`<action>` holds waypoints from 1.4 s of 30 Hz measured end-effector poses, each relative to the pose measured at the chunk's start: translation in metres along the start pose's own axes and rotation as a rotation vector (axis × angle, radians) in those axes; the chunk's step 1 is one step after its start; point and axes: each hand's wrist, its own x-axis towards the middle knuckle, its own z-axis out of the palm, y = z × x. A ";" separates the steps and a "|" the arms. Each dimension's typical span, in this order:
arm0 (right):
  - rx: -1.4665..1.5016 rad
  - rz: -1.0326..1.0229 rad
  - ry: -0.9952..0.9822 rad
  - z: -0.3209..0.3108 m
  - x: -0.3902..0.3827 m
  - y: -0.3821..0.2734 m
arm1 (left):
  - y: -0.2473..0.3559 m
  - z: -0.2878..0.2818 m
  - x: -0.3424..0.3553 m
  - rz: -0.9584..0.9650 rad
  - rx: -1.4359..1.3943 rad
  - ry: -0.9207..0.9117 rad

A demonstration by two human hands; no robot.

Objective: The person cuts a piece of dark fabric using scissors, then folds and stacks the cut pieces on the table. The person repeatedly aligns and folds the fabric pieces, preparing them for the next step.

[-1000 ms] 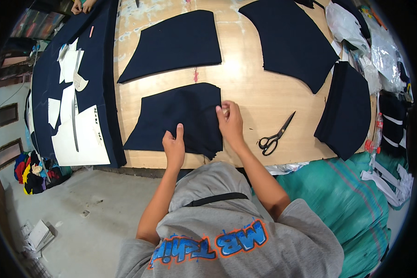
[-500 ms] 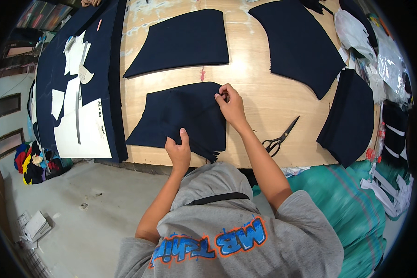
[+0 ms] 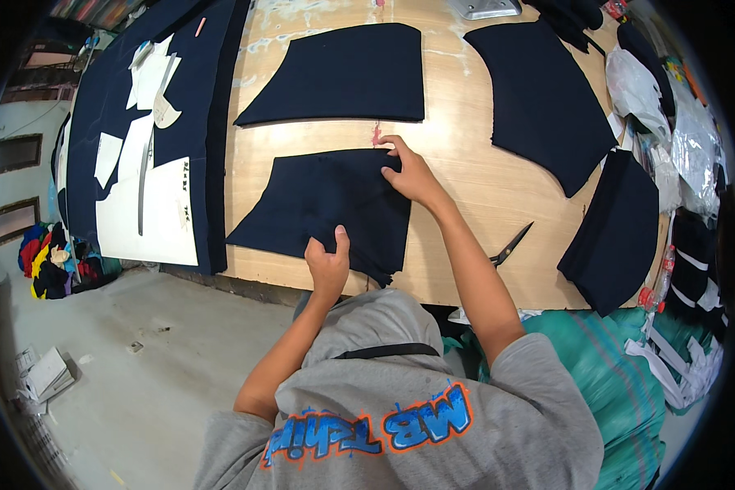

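A dark navy fabric piece [image 3: 302,200] lies on the table in front of me, its lower right edge ruffled and hanging over the table's near edge. My left hand [image 3: 329,263] rests on its near edge, thumb and forefinger apart; the other fingers are hard to see. At the far right corner of the same piece is my right hand [image 3: 412,173], fingers bent and spread, thumb touching the cloth. Just beyond lies another navy piece [image 3: 347,73] with a curved left side. Black scissors [image 3: 514,242] lie right of my right forearm, which partly covers their handles.
Navy cloth [image 3: 208,147] at left carries white paper patterns [image 3: 151,220]. More cut navy pieces [image 3: 547,102] and a folded navy stack [image 3: 616,233] lie at right, near plastic bags [image 3: 633,86]. A green sack [image 3: 580,376] stands below the table at right; colourful scraps [image 3: 61,261] lie on the floor at left.
My right hand has opened at the far right corner, its fingers now reaching past the cloth's edge. The cloth under it lies flatter. My left hand stays at the near edge. The view has shifted.
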 end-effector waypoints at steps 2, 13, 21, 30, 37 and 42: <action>-0.116 0.025 -0.079 -0.002 0.009 -0.009 | -0.004 -0.001 -0.001 0.009 0.027 0.007; -0.441 -0.592 -0.084 -0.010 0.027 0.009 | -0.010 0.006 -0.001 0.123 -0.037 0.053; -0.426 -0.245 0.079 0.016 0.019 0.007 | 0.008 0.010 0.003 0.137 0.011 -0.032; 0.145 0.033 0.379 -0.006 -0.023 0.017 | 0.054 0.046 0.036 0.083 0.230 -0.466; 0.168 0.236 0.267 0.009 -0.073 0.010 | -0.016 0.013 0.044 0.566 0.563 -0.445; -0.357 -0.180 0.525 0.036 -0.075 -0.008 | -0.033 0.012 0.046 0.548 0.671 -0.421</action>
